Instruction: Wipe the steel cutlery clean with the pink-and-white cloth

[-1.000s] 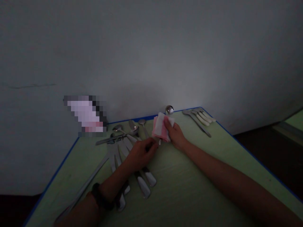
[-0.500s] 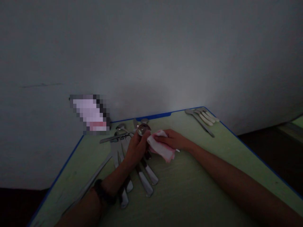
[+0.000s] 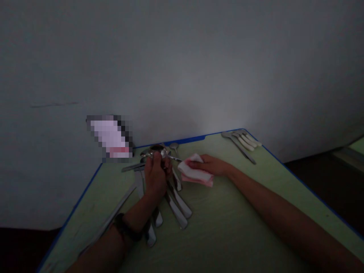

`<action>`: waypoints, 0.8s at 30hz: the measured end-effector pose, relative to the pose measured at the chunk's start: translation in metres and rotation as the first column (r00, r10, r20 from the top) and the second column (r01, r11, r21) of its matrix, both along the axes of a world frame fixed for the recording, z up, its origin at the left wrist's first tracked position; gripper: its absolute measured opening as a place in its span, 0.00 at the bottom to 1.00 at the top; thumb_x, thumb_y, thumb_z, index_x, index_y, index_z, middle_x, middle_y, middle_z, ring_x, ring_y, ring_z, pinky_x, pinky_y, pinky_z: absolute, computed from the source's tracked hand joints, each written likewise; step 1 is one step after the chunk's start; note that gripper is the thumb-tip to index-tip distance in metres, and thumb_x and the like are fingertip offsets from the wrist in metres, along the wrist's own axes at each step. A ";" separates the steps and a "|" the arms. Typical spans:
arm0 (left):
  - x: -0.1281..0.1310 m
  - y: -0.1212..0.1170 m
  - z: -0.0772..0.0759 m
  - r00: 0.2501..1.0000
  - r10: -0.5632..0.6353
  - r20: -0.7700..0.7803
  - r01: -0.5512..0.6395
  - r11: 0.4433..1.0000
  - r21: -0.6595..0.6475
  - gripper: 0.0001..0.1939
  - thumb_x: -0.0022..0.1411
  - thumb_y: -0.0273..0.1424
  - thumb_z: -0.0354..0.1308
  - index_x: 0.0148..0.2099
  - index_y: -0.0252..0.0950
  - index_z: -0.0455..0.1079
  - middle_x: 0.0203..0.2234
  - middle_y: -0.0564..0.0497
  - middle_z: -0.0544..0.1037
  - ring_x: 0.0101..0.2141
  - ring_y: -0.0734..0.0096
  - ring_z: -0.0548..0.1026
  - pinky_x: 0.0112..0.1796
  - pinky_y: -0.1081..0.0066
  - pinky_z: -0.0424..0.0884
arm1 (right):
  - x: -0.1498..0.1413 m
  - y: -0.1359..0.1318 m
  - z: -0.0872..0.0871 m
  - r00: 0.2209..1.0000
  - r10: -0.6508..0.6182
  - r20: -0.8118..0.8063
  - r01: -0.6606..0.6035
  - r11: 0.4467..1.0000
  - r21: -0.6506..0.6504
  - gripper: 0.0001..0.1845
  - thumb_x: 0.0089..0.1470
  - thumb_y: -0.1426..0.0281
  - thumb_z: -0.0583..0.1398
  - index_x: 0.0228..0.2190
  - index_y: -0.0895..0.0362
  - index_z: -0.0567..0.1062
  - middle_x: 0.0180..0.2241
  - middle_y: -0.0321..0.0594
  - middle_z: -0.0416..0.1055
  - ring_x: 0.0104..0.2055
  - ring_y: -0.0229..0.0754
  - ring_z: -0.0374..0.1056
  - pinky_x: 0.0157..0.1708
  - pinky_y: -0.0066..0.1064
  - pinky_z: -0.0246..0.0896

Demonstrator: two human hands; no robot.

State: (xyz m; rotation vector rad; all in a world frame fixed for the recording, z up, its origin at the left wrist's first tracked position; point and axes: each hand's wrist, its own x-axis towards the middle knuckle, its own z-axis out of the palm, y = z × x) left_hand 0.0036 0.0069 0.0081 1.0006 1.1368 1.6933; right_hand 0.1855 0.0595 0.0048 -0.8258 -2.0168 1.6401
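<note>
In the head view, the left forearm rises from the bottom left of the frame, a black band [image 3: 127, 227] round its wrist. The left hand [image 3: 156, 174], left of centre, points upward with curled fingers, pinching a shiny, round-bowled metal ladle [image 3: 157, 148] close to the bowl. The ladle's handle runs rightward to a folded pink-and-white cloth [image 3: 196, 172]. The right forearm slants in from the lower right; the right hand [image 3: 212, 164] points left, closed on the cloth, and its grip inside the folds is hidden.

Silver flat-handled cutlery [image 3: 179, 217] fans out under the left hand; contact with it cannot be told. Pale green table top [image 3: 222, 223] stretches between the forearms at lower centre. Its blue edge [image 3: 187, 140] passes just beyond the ladle, before the grey wall [image 3: 199, 68]. White-handled utensils [image 3: 248, 145] lie near the far right corner, apart from the right hand.
</note>
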 end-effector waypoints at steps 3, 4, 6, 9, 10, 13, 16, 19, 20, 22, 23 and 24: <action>-0.001 -0.002 0.001 0.995 -0.002 -0.102 0.005 0.999 0.032 0.11 0.62 0.40 0.48 0.32 0.39 0.57 0.17 0.61 0.60 0.14 0.83 0.58 0.14 0.82 0.53 | 0.002 -0.002 0.001 0.999 -0.042 -0.022 0.042 0.999 -0.016 0.24 0.48 0.51 0.55 0.26 0.61 0.73 0.17 0.31 0.65 0.18 0.30 0.54 0.17 0.23 0.47; 0.000 -0.003 0.002 0.986 -0.003 -0.168 0.010 0.999 0.038 0.11 0.62 0.40 0.48 0.32 0.38 0.58 0.16 0.60 0.60 0.14 0.82 0.58 0.14 0.82 0.54 | 0.003 -0.002 0.001 0.999 -0.040 -0.020 0.039 0.999 -0.012 0.24 0.48 0.51 0.55 0.26 0.61 0.73 0.18 0.31 0.65 0.18 0.30 0.54 0.18 0.23 0.47; 0.001 -0.005 0.004 0.947 -0.005 -0.322 0.021 0.999 0.046 0.12 0.62 0.40 0.48 0.32 0.37 0.60 0.15 0.60 0.60 0.14 0.82 0.58 0.15 0.81 0.54 | 0.003 -0.001 0.001 1.000 -0.013 0.011 0.013 1.000 0.002 0.24 0.49 0.51 0.55 0.27 0.62 0.72 0.18 0.32 0.64 0.18 0.29 0.54 0.18 0.23 0.47; 0.003 -0.008 0.005 0.875 0.000 -0.485 0.016 0.999 0.029 0.12 0.60 0.39 0.51 0.35 0.35 0.63 0.14 0.60 0.61 0.14 0.80 0.59 0.16 0.80 0.55 | 0.004 0.002 0.000 0.998 0.029 0.058 -0.030 0.999 0.013 0.24 0.48 0.51 0.56 0.28 0.63 0.72 0.18 0.32 0.63 0.19 0.29 0.54 0.18 0.22 0.47; 0.004 -0.009 0.004 0.860 -0.011 -0.511 0.019 1.000 0.012 0.12 0.59 0.39 0.51 0.37 0.35 0.64 0.14 0.60 0.62 0.14 0.80 0.60 0.16 0.80 0.56 | 0.003 0.002 0.000 0.998 0.030 0.058 -0.030 0.999 0.010 0.24 0.48 0.52 0.57 0.29 0.63 0.72 0.19 0.33 0.63 0.19 0.30 0.55 0.18 0.22 0.47; 0.004 -0.007 -0.001 0.815 -0.173 -0.553 0.140 0.985 -0.101 0.14 0.59 0.40 0.51 0.38 0.34 0.67 0.13 0.59 0.64 0.14 0.78 0.61 0.16 0.79 0.56 | 0.002 0.002 0.000 0.999 0.019 0.046 -0.018 1.000 -0.022 0.25 0.48 0.51 0.57 0.31 0.63 0.72 0.20 0.34 0.65 0.20 0.30 0.56 0.19 0.23 0.48; 0.003 -0.004 -0.005 0.736 -0.339 -0.587 0.281 0.941 -0.192 0.16 0.60 0.40 0.48 0.37 0.33 0.70 0.12 0.57 0.65 0.14 0.76 0.62 0.15 0.78 0.56 | 0.001 0.001 0.001 1.000 0.017 0.019 -0.017 0.999 -0.046 0.27 0.46 0.50 0.58 0.33 0.62 0.73 0.22 0.34 0.66 0.21 0.30 0.57 0.20 0.23 0.50; 0.002 -0.003 -0.007 0.751 -0.322 -0.576 0.281 0.946 -0.163 0.16 0.61 0.39 0.47 0.37 0.33 0.70 0.13 0.56 0.67 0.15 0.76 0.62 0.16 0.78 0.57 | -0.001 -0.001 0.001 1.000 -0.003 0.025 0.005 0.998 -0.059 0.26 0.45 0.49 0.58 0.32 0.62 0.73 0.22 0.34 0.67 0.22 0.31 0.58 0.21 0.23 0.50; 0.002 -0.002 -0.007 0.776 -0.297 -0.557 0.258 0.955 -0.149 0.15 0.61 0.39 0.48 0.37 0.33 0.70 0.14 0.56 0.66 0.14 0.77 0.62 0.15 0.78 0.57 | -0.002 -0.002 0.002 0.999 -0.018 0.034 0.020 0.998 -0.061 0.26 0.46 0.49 0.58 0.30 0.62 0.73 0.21 0.34 0.67 0.21 0.31 0.58 0.21 0.23 0.50; 0.002 -0.001 -0.007 0.839 -0.232 -0.492 0.195 0.973 -0.125 0.14 0.60 0.39 0.50 0.33 0.34 0.69 0.13 0.57 0.64 0.13 0.78 0.60 0.14 0.79 0.55 | -0.003 -0.003 0.002 0.998 -0.045 0.033 0.047 0.997 -0.064 0.26 0.46 0.49 0.57 0.29 0.62 0.72 0.21 0.34 0.67 0.21 0.31 0.58 0.20 0.23 0.49; 0.002 0.000 -0.007 0.871 -0.202 -0.449 0.167 0.979 -0.116 0.14 0.60 0.39 0.51 0.30 0.34 0.68 0.12 0.58 0.62 0.13 0.79 0.59 0.13 0.79 0.54 | -0.004 -0.003 0.001 0.998 -0.052 0.023 0.054 0.996 -0.066 0.26 0.46 0.49 0.57 0.29 0.62 0.72 0.21 0.35 0.67 0.21 0.31 0.58 0.20 0.23 0.49; 0.002 0.000 -0.007 0.901 -0.178 -0.395 0.149 0.983 -0.104 0.14 0.60 0.40 0.51 0.30 0.34 0.67 0.12 0.59 0.61 0.12 0.80 0.58 0.13 0.80 0.53 | -0.005 -0.003 0.001 0.998 -0.055 0.012 0.056 0.996 -0.068 0.26 0.47 0.49 0.57 0.29 0.62 0.72 0.21 0.35 0.67 0.21 0.31 0.59 0.21 0.23 0.50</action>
